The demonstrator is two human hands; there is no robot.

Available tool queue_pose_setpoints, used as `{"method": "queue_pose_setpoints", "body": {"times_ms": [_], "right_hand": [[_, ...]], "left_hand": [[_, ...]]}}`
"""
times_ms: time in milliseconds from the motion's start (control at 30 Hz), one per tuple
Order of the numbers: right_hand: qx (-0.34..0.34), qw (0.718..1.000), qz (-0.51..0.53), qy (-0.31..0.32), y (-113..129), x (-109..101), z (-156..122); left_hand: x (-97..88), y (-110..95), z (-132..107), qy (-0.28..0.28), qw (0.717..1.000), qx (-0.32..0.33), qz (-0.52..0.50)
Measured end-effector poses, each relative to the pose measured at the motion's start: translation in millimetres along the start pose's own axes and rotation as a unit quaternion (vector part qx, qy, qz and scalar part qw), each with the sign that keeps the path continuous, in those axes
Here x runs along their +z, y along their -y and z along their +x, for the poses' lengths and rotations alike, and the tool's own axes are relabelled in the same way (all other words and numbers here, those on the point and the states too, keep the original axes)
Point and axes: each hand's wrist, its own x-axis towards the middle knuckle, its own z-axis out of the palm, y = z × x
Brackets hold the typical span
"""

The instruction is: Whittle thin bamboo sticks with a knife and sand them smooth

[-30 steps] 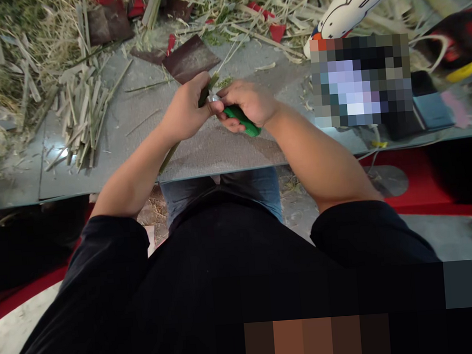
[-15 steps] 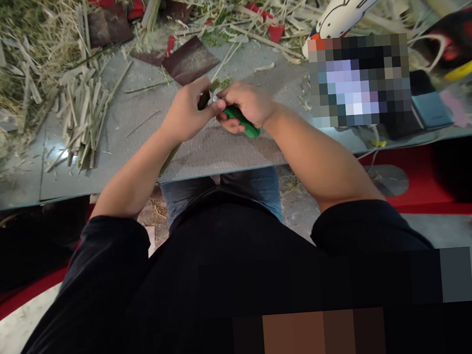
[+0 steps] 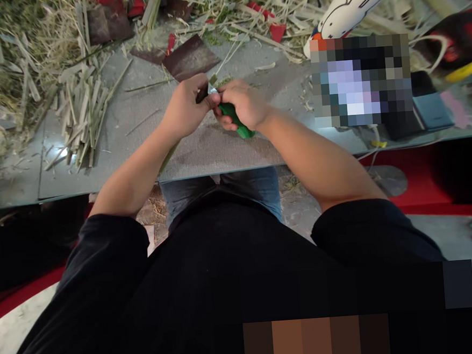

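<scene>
My left hand (image 3: 186, 105) is closed around a flat greenish plant strip (image 3: 213, 80). One end pokes out past the fingers; the other runs back under my forearm to the table's front edge. A small dark piece lies beneath the left fingers, partly hidden. In my right hand (image 3: 243, 102), the fingers wrap a green-handled knife (image 3: 238, 120). Its metal part (image 3: 212, 88) meets the strip beside my left thumb. The two hands touch there, and the cutting edge is mostly covered.
A stack of cut strips (image 3: 82, 120) lies left on the grey table (image 3: 136, 143). Shavings (image 3: 216, 6) heap along the back, with a brown sheet (image 3: 191, 59) in front. To the right are a white rabbit-patterned object (image 3: 346, 15), a blurred-out screen, and a blue box (image 3: 433, 110).
My right hand and the knife have shifted slightly left, closer to my left hand. More of the strip's far end shows. The left hand has barely moved.
</scene>
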Motion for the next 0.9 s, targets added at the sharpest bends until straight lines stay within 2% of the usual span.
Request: {"method": "queue_pose_setpoints", "body": {"times_ms": [100,200,267,500,767,900], "right_hand": [[0.017,0.999,0.003,0.033,-1,-5,2],[0.054,0.996,-0.031,0.062,1,-9,2],[0.054,0.994,-0.060,0.068,3,-9,1],[0.022,0.999,-0.024,0.015,4,1,0],[-0.006,0.999,0.022,-0.025,-4,9,10],[0.022,0.999,-0.014,-0.042,7,12,5]], "left_hand": [[-0.9,-1,0,0.000,1.000,-0.005,-0.006],[-0.3,-2,-1,0.005,1.000,-0.002,-0.025],[0.6,-2,-2,0.012,0.999,0.003,-0.030],[2.3,7,0,-0.010,1.000,-0.001,-0.013],[-3.2,7,4,-0.033,0.999,0.004,0.007],[-2.1,12,3,-0.030,0.999,-0.022,-0.008]]}}
